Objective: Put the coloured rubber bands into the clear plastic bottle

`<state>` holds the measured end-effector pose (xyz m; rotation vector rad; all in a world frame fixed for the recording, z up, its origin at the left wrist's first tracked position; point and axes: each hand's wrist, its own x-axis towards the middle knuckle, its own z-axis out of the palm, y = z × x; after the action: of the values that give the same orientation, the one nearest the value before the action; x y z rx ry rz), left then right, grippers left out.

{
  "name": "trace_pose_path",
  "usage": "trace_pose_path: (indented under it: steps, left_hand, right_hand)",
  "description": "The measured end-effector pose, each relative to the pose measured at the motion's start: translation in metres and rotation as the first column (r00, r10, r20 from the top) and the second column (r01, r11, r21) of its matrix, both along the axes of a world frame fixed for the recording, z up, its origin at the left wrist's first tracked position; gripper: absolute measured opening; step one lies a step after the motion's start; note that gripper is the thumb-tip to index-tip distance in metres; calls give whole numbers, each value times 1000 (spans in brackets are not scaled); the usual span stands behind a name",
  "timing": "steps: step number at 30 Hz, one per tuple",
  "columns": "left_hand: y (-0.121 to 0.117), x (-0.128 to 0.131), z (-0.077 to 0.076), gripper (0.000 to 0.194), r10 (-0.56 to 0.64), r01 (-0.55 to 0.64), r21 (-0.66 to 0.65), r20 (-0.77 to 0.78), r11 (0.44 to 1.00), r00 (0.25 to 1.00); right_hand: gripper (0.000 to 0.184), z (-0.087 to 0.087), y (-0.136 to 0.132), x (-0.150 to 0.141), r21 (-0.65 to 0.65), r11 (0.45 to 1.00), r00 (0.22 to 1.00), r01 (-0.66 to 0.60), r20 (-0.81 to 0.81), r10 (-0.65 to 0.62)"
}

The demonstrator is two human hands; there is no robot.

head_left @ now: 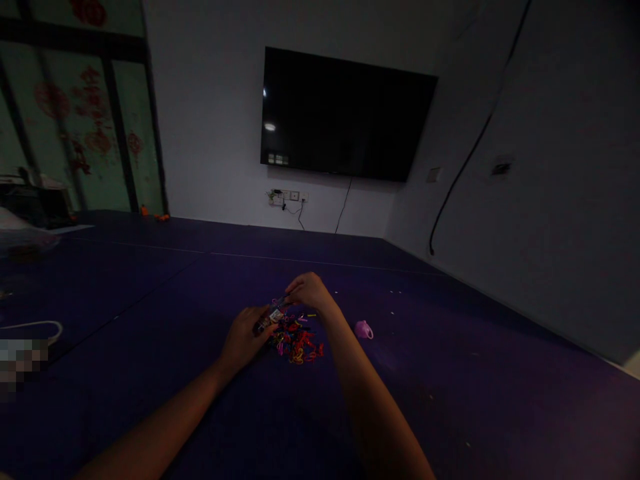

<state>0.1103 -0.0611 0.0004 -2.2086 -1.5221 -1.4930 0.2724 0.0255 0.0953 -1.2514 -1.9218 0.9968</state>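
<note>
My left hand (pixel 245 331) is wrapped around a small clear container (pixel 276 312) that lies tilted on the dark blue floor mat. Bent over the container's far end is my right hand (pixel 307 289), its fingertips pressed together there; dim light partly hides what they touch. Just in front, beneath and between my hands, a loose pile of small colourful loops and strips (pixel 300 343) in red, yellow, pink and dark tones spreads on the mat. A pink cup-like piece with a ring handle (pixel 363 329) rests to the right of my right forearm.
The purple-blue mat (pixel 190 293) has seams and scattered white specks. A dark television (pixel 345 113) hangs on the far wall above sockets (pixel 294 196). A black cable (pixel 465 160) runs down the right wall. At left are a white cord (pixel 55 325) and small orange things (pixel 161 217) by glass doors.
</note>
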Motion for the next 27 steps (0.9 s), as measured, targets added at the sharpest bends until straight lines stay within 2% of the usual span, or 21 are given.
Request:
trace_pose_path:
  steps: [6,16,21,27]
  left_hand:
    - [2,-1,-2,36,23,-23,9,26,1000,999]
    - [1,-1,0,35,36,-36,-4,60,999,998]
    - [0,-1,1,38,16,-14,-21,73,1000,997]
    - [-1,0,3,39,-3,5,-25,102,1000,995]
  right_hand:
    - [16,2,-2,1,-3,999,993,-48,-110,47]
    - [8,6,-6,-6,-147,979,938,-141,-336,84]
    - [10,3,-4,-7,-121,974,905,-192,-406,128]
    - [23,5,-1,-4,-15,983,895,-185,-415,163]
